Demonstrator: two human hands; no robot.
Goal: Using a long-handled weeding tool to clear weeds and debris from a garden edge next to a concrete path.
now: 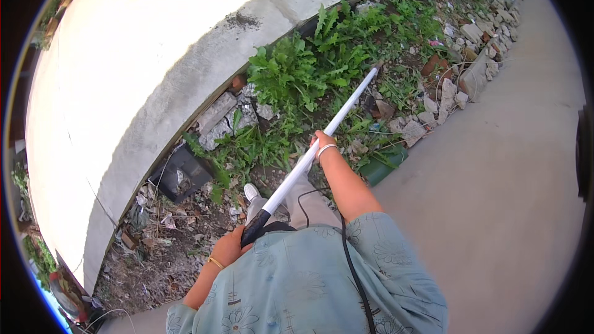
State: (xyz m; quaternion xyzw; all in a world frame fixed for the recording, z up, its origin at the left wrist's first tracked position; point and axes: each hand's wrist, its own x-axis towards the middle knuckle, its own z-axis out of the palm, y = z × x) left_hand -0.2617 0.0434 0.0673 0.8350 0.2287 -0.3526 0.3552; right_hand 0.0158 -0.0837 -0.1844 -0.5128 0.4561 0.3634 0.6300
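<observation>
A long white pole (297, 172) with a black grip runs slantwise from my waist up to the weeds. My left hand (230, 246) is closed round the black grip at its lower end. Around the middle of the shaft is my right hand (323, 142), with a white bangle at the wrist. The pole's far end reaches the soil beside leafy green weeds (290, 72); what is fixed there is too small to make out. A black cable hangs down over my shirt.
A pale concrete slab (185, 69) borders the strip at the left. Broken stones (413, 132) and bricks edge it at the right, beside a smooth paved path (487, 185). A dark plastic box (197, 176) and a green cylindrical object (383, 167) lie near my feet.
</observation>
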